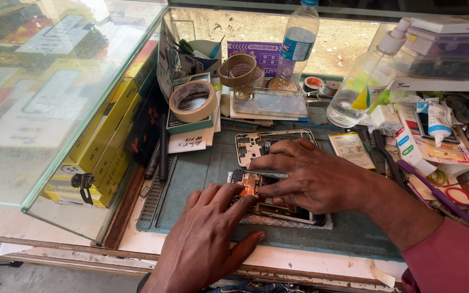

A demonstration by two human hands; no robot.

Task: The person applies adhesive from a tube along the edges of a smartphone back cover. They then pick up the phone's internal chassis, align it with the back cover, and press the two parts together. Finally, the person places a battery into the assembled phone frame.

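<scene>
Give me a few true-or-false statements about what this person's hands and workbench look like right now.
1. Both hands rest on the opened phone. True.
2. The right hand holds a screwdriver. False: its fingers press flat on the phone, no tool in it.
3. Two tape rolls sit behind the work mat. True.
4. The spray bottle lies on its side. False: it stands upright.
5. The left hand grips the water bottle. False: it touches the phone.

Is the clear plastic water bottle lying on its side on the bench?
No, the water bottle stands upright at the back of the bench, behind the clear phone case and beside the rolls of tape.
</scene>
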